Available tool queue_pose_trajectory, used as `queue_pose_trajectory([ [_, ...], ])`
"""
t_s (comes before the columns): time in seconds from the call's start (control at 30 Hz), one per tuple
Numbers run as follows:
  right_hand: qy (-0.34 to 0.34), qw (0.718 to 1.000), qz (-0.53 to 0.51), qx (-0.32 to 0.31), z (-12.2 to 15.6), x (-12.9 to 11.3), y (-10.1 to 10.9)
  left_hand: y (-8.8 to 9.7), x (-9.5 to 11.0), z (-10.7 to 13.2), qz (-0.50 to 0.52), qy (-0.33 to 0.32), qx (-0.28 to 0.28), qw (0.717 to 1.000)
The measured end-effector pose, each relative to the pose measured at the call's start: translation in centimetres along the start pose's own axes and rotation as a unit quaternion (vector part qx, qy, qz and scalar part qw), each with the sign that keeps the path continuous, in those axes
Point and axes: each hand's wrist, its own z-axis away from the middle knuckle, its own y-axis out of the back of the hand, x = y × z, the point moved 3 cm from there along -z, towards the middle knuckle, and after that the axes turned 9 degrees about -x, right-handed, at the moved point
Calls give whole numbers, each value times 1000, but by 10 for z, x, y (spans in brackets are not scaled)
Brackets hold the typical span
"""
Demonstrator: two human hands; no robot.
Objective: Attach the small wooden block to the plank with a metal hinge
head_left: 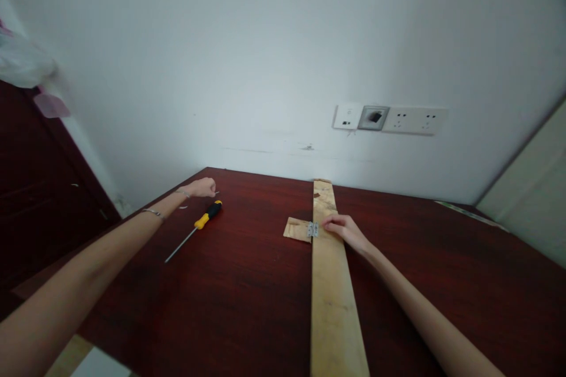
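My left hand (204, 187) is over the far left part of the table, its fingers closed; a thin, small bit pokes out by the fingertips, too small to name. Just below it lies a screwdriver (201, 223) with a yellow and black handle, its shaft pointing toward me. My right hand (347, 231) rests at the right edge of a long wooden plank (333, 294), fingertips pinched beside a metal hinge (313, 229). Anything between those fingertips is hidden. The hinge joins the plank to a small wooden piece (297, 230) on its left.
The dark red table (247, 294) meets a white wall (265, 59) with sockets (411, 120) at the back. A flat strip (471, 215) lies at the far right. A dark door (39, 177) stands left, with a white plastic bag (24, 59) above.
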Motion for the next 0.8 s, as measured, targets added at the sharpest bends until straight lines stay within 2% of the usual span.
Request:
queue_pose_trajectory([
  [0.07,-3,1000,0,-2,-1,0,-1,15,20,-5,13,-37,23,999],
  [0.17,1,1000,4,0,-1,1,-1,34,71,-10,88,-147,82,982],
  [0.23,9,1000,7,-1,-1,2,-1,40,110,-10,163,-191,137,958],
  [0.3,18,1000,11,-3,-2,3,-1,38,150,-8,245,-238,186,921],
  [0.37,22,1000,15,-1,-2,3,-1,29,188,-4,307,-282,200,887],
  [0.47,15,1000,11,5,-4,3,0,7,240,7,351,-352,179,849],
  [0.53,10,1000,2,10,-4,2,0,-8,267,15,363,-390,162,831],
  [0.67,10,1000,-15,13,-4,-4,1,-32,299,29,402,-437,120,796],
  [0.8,21,998,-44,28,-3,-15,3,-44,312,35,406,-455,94,787],
])
